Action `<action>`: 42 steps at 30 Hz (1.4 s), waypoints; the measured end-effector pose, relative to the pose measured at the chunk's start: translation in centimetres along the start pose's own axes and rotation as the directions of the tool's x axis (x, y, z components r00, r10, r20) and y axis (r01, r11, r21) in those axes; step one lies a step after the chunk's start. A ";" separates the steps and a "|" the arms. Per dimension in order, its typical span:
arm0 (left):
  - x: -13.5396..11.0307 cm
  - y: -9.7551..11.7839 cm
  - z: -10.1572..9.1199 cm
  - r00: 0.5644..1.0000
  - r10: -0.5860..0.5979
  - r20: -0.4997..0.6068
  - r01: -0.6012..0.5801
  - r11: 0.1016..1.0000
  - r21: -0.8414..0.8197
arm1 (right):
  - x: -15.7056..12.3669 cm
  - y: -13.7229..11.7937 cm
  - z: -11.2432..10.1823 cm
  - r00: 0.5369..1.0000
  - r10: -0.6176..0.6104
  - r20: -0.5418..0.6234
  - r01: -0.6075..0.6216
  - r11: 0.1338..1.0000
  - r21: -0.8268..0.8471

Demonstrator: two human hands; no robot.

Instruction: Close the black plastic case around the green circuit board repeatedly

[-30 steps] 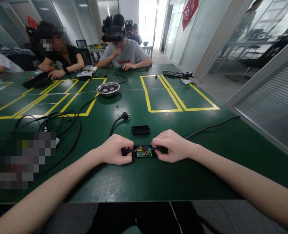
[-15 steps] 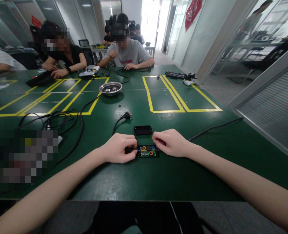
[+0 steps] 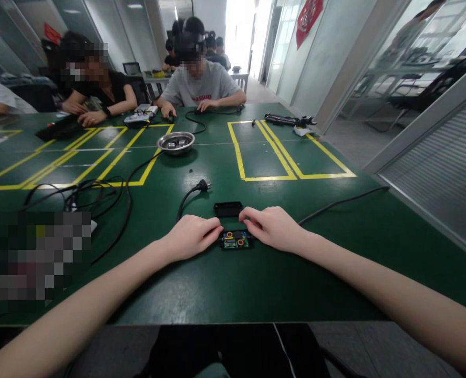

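A small open black case with a green circuit board (image 3: 236, 240) lies on the green table (image 3: 233, 283) between my hands. My left hand (image 3: 193, 236) rests at its left end with the fingers curled together over the black cable (image 3: 183, 202) that runs into the case. My right hand (image 3: 272, 227) lies flat at the right end. Its fingers stretch out and the tips touch the right edge of the black lid (image 3: 228, 209), which lies just behind the case. The cable's plug (image 3: 203, 185) lies further back.
Another black cable (image 3: 335, 205) runs off right from under my right hand. A coil of cables (image 3: 83, 194) lies left, and a metal bowl (image 3: 175, 142) stands behind, among yellow tape lines. Other people sit at the far side. A black tool (image 3: 288, 121) lies far right.
My right hand has let go of the case's right end and reached forward to the black lid. My left hand has flattened a little. The case sits slightly further from me.
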State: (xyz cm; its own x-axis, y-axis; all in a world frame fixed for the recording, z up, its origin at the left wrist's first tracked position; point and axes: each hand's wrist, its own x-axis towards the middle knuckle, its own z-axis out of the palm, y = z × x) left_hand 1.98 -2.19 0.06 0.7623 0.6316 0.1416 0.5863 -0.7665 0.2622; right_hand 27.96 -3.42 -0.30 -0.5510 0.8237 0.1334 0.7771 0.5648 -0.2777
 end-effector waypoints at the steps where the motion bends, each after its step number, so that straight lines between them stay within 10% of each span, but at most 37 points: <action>1: 0.0 0.0 0.0 1.000 -0.004 -0.001 0.004 1.000 0.006 | 0.1 0.0 -0.1 1.000 0.014 0.003 -0.014 1.000 0.007; 12: 0.1 0.0 0.2 0.999 0.001 -0.038 0.002 0.998 0.056 | 0.5 -0.1 -0.2 0.999 0.035 0.010 -0.035 0.998 -0.044; 24: 0.2 -1.2 -0.2 0.985 -0.132 -0.116 0.130 0.991 -0.018 | 1.1 0.9 1.2 0.968 -0.027 -0.248 0.056 0.993 0.108; 42: -0.3 -1.0 -0.1 0.989 0.075 -0.130 -0.083 0.995 -0.059 | 0.5 1.7 1.1 0.965 0.000 -0.261 0.066 0.967 0.246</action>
State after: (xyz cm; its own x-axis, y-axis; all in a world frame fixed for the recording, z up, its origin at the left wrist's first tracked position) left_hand 1.17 -1.61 -0.15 0.7619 0.5824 0.2833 0.5040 -0.8079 0.3054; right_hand 28.66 -2.12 -1.78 -0.4525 0.8083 0.3766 0.6405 0.5884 -0.4935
